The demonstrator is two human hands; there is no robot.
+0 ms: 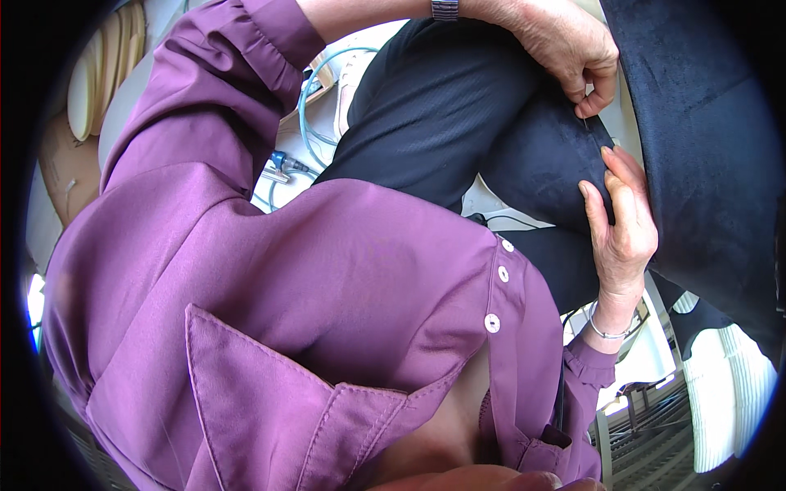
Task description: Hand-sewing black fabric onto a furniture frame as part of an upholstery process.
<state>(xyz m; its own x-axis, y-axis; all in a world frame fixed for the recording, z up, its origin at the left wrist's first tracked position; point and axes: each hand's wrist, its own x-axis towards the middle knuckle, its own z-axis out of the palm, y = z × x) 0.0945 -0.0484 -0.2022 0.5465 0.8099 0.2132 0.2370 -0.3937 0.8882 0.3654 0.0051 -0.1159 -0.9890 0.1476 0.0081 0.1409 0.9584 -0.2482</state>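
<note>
Smooth dark navy fabric [540, 159] lies across my lap, over dark trousers [434, 106]. My left hand [577, 61], with a metal watch band at the wrist, is closed in a pinch at the cloth's far right edge. A thin, light, needle-like sliver [586, 124] shows just below its fingertips. Nearer me, my right hand [622, 213] rests on the same cloth, its thumb apart from the fingers. Its fingertips touch the edge just below the pinch. A silver bracelet is on that wrist.
A large dark upholstered-looking panel [716, 155] stands close along the right. Blue-green hose [304, 114] with a connector [286, 162] lies at the left on the floor. Curved pale pieces [98, 78] are stacked at far left. White ribbed material [725, 393] is at lower right.
</note>
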